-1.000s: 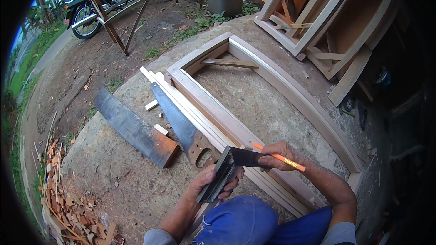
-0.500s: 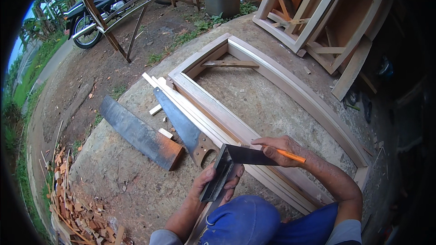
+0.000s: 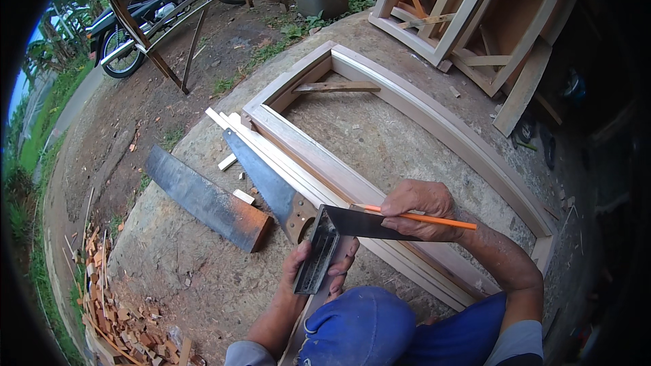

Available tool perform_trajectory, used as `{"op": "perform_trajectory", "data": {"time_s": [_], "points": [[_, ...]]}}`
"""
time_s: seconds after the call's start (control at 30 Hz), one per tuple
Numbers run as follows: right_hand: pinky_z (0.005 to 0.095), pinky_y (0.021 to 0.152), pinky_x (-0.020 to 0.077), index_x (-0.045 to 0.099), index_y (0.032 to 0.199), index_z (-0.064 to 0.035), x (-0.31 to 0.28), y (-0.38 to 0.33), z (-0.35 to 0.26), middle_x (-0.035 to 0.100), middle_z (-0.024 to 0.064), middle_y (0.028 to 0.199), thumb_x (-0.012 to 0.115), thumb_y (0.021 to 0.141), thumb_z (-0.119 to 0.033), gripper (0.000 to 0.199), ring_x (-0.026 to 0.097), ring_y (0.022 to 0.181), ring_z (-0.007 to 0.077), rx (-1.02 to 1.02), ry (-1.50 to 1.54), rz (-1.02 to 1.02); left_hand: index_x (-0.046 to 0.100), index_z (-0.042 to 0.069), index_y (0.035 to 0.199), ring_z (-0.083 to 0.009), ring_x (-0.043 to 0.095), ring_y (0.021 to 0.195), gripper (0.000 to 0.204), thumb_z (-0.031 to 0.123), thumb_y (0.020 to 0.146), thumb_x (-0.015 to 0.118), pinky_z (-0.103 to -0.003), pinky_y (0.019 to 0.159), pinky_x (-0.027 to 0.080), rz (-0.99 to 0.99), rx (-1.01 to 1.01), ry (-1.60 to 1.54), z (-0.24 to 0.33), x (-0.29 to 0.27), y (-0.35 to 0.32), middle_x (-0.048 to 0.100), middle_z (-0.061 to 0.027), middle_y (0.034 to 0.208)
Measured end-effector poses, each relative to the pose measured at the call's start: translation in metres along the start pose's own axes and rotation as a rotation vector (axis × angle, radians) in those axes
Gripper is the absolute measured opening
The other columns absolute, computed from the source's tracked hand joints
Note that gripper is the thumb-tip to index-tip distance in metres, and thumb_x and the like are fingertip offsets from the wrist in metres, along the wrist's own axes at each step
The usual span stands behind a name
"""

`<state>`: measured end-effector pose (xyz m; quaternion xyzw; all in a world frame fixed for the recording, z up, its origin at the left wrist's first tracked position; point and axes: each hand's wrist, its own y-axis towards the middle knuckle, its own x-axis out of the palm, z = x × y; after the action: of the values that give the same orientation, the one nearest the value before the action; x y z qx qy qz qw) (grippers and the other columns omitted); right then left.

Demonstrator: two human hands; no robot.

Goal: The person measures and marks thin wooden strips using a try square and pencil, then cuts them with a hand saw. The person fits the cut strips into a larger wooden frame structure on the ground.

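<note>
Right grip [image 3: 424, 205]: one pencil [image 3: 447, 221]; left grip [image 3: 294, 266]: one try square [image 3: 352, 222].

The left grip [image 3: 293, 268] was closed around the channel-shaped stock of a dark square [image 3: 317, 257], with a strip of wood [image 3: 305, 318] running beneath it. The right grip [image 3: 422, 203] pinched an orange pencil [image 3: 437, 219] above the square's flat black blade, its point toward the left. A wooden frame [image 3: 407, 98] lay on the concrete ground [image 3: 196, 257], one corner braced by a diagonal slat [image 3: 337, 87]. Pale strips [image 3: 291, 179] ran along the frame's left side, and a handsaw [image 3: 254, 163] lay beside them. Farther left sat a dark slab [image 3: 203, 196] with an orange-brown end; wood scraps [image 3: 129, 325] were heaped at lower left.
</note>
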<state>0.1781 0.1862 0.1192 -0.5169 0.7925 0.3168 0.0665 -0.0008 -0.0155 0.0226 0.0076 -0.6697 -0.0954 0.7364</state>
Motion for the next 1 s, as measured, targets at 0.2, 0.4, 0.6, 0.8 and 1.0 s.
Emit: {"op": "perform_trajectory", "data": {"time_s": [0.2, 0.4, 0.6, 0.8, 1.0], "points": [[0.0285, 0.079, 0.0589, 0.073, 0.105, -0.0115, 0.002, -0.002, 0.005, 0.074, 0.0047, 0.097, 0.081, 0.088, -0.010, 0.019, 0.073, 0.090, 0.0162, 0.016, 0.060, -0.007, 0.026, -0.006, 0.149, -0.0202, 0.054, 0.077, 0.080, 0.035, 0.095, 0.067, -0.038, 0.055, 0.063, -0.024, 0.003, -0.042, -0.001, -0.001, 0.003, 0.045, -0.0312, 0.115], [0.0290, 0.080, 0.0589, 0.074, 0.105, -0.0127, 0.002, -0.002, 0.008, 0.074, 0.0045, 0.097, 0.080, 0.089, -0.011, 0.018, 0.073, 0.091, 0.0166, 0.020, 0.033, -0.023, 0.026, -0.003, 0.151, -0.0209, 0.053, 0.079, 0.079, 0.037, 0.096, 0.066, -0.037, 0.055, 0.061, -0.021, 0.025, -0.042, -0.002, -0.007, 0.002, 0.044, -0.0302, 0.117], [0.0306, 0.080, 0.0584, 0.074, 0.103, -0.0103, -0.006, -0.010, 0.013, 0.074, 0.0047, 0.095, 0.078, 0.091, -0.014, 0.012, 0.073, 0.089, 0.0172, 0.112, 0.050, -0.060, 0.026, 0.000, 0.152, -0.0213, 0.052, 0.084, 0.081, 0.043, 0.096, 0.066, -0.035, 0.055, 0.057, -0.061, 0.007, -0.054, 0.001, -0.016, 0.002, 0.044, -0.0264, 0.119], [0.0321, 0.080, 0.0588, 0.075, 0.109, -0.0083, -0.028, -0.026, 0.030, 0.076, 0.0083, 0.094, 0.068, 0.100, -0.030, 0.025, 0.074, 0.087, 0.0181, 0.439, -0.147, -0.153, 0.028, 0.007, 0.153, -0.0207, 0.050, 0.079, 0.078, 0.042, 0.095, 0.068, -0.032, 0.052, 0.054, -0.049, 0.095, -0.043, 0.019, -0.010, -0.008, 0.044, -0.0260, 0.119], [0.0345, 0.085, 0.0589, 0.064, 0.118, -0.0072, -0.004, -0.029, 0.041, 0.074, 0.0076, 0.097, 0.078, 0.092, -0.034, 0.039, 0.074, 0.092, 0.0205, 0.448, -0.228, -0.314, 0.031, 0.015, 0.154, -0.0220, 0.050, 0.080, 0.071, 0.044, 0.098, 0.065, -0.030, 0.051, 0.049, 0.008, 0.060, -0.089, 0.023, -0.007, 0.002, 0.046, -0.0269, 0.121]]}}
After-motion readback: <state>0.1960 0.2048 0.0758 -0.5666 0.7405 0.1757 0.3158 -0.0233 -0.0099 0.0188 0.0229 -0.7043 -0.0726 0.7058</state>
